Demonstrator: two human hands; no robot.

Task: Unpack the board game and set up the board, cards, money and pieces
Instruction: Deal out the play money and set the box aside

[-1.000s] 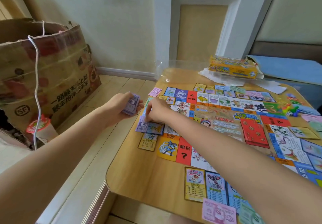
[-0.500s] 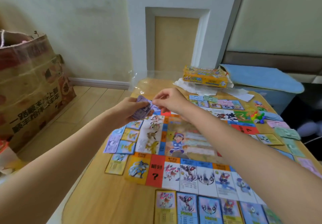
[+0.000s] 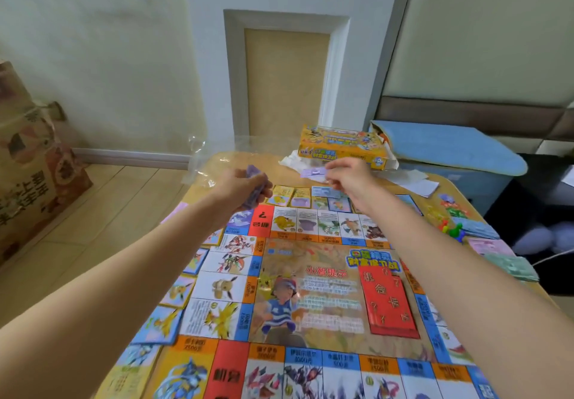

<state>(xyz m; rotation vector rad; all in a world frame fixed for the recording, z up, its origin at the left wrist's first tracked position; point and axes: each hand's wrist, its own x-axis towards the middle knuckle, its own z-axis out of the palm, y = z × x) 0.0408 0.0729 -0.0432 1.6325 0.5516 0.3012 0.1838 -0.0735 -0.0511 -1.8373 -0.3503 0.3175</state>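
Left hand (image 3: 240,185) over the far-left corner of the game board (image 3: 310,290), fingers curled round a stack of purple cards (image 3: 255,195). Right hand (image 3: 348,178) over the far edge, thumb and fingers pinching a single purple card (image 3: 312,172), held flat in the air just near of the game box (image 3: 343,147).

Board lies open on the wooden tabletop (image 3: 217,165), red card stack (image 3: 386,299) on its centre panel. Property cards laid outside the board: a row along the far edge (image 3: 299,196), more down the left side (image 3: 161,321).

Right of the board: coloured playing pieces (image 3: 447,227), then stacks of paper money (image 3: 503,258) running toward the near right.

Yellow game box sits at the far edge on white paper sheets (image 3: 416,181). Clear plastic wrap (image 3: 202,162) at the far-left corner. Cardboard box (image 3: 28,162) on the floor at left. Blue cushion (image 3: 444,147) on a bin behind the tabletop.
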